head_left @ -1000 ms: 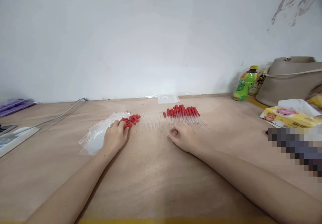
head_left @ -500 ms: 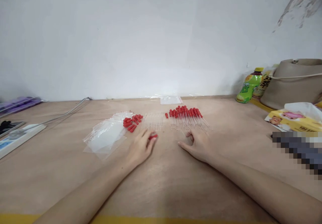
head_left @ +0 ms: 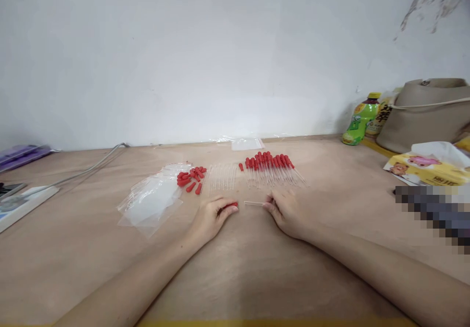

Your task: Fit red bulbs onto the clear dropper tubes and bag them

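My left hand (head_left: 216, 214) is closed on a red rubber bulb (head_left: 235, 203), whose end shows past the fingertips. Between thumb and fingers my right hand (head_left: 288, 213) pinches a clear glass dropper tube (head_left: 253, 203) that points left at the bulb, a small gap apart. Behind my left hand lie loose red bulbs (head_left: 191, 176) in a small heap. Beside them is a row of bare glass tubes (head_left: 222, 176). Beyond my right hand, droppers with red bulbs fitted (head_left: 270, 165) lie side by side, with a single bulb (head_left: 241, 167) at their left.
Clear zip bags (head_left: 152, 199) are fanned out on the left, and another bag (head_left: 247, 144) lies by the wall. A power strip (head_left: 29, 207) with a cable is far left. At right stand a green bottle (head_left: 362, 119), a beige bag (head_left: 422, 116) and a tissue pack (head_left: 426, 165).
My right hand, open earlier, now pinches a glass dropper tube. My left hand has shifted right with its red bulb, bringing bulb and tube close together. The view has tilted slightly.
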The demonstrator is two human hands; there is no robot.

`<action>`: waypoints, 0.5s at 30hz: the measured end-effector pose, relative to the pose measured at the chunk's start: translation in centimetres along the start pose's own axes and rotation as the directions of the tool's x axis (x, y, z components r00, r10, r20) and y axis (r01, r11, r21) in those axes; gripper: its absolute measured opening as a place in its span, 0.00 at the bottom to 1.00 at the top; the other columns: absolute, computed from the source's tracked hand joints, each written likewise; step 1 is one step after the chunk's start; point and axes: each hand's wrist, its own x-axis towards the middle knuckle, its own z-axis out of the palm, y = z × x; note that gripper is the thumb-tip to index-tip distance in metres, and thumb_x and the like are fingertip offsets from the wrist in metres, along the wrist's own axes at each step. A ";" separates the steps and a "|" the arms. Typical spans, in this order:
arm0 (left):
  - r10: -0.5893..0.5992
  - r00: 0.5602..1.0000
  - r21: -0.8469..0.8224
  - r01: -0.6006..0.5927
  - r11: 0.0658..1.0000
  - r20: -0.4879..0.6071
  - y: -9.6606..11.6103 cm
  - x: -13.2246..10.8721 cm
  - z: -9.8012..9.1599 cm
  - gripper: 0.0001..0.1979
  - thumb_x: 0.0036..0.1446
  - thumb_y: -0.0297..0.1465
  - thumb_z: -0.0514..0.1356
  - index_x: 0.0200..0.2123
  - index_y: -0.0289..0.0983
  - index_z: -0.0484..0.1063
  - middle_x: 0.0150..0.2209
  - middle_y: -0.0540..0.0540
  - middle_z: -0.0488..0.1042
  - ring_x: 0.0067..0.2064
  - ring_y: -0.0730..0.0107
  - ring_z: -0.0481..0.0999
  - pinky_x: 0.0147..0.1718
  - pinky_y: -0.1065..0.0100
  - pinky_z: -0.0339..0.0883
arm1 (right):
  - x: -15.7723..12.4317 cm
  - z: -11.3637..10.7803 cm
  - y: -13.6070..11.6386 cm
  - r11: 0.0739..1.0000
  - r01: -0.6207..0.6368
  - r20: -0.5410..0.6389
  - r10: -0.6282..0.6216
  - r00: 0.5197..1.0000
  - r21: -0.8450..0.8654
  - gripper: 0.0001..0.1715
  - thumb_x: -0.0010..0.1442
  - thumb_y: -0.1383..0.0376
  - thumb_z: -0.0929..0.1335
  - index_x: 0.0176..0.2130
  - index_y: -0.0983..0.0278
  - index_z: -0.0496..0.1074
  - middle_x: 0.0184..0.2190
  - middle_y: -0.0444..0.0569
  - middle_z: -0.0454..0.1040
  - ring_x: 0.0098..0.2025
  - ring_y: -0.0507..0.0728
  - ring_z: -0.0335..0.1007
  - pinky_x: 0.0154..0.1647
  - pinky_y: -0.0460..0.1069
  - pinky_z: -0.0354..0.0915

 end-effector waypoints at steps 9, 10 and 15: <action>0.016 1.000 -0.052 -0.016 0.999 0.003 0.0 0.0 0.8 0.10 0.56 0.35 0.54 0.37 0.38 0.73 0.35 0.47 0.75 0.35 0.68 0.73 0.36 0.67 0.67 | 0.0 -0.4 -0.8 1.000 0.012 0.060 -0.013 0.998 0.015 0.09 0.60 0.63 0.59 0.31 0.62 0.64 0.25 0.44 0.71 0.28 0.52 0.63 0.36 0.49 0.50; 0.022 1.000 -0.058 -0.021 0.998 0.007 0.1 0.0 0.8 0.10 0.57 0.34 0.54 0.38 0.38 0.72 0.35 0.46 0.75 0.36 0.68 0.73 0.36 0.67 0.67 | 0.0 -0.3 -0.8 0.999 0.021 0.064 -0.023 0.998 0.029 0.09 0.60 0.62 0.59 0.31 0.62 0.64 0.25 0.43 0.72 0.28 0.52 0.63 0.36 0.49 0.50; 0.039 0.997 -0.072 -0.034 0.997 0.068 0.6 -0.1 0.4 0.09 0.57 0.33 0.53 0.36 0.38 0.72 0.35 0.48 0.74 0.36 0.71 0.73 0.37 0.70 0.66 | 0.2 -0.5 -0.5 0.990 0.103 0.080 -0.111 0.991 0.098 0.12 0.62 0.63 0.58 0.32 0.60 0.68 0.30 0.42 0.73 0.31 0.50 0.64 0.37 0.49 0.48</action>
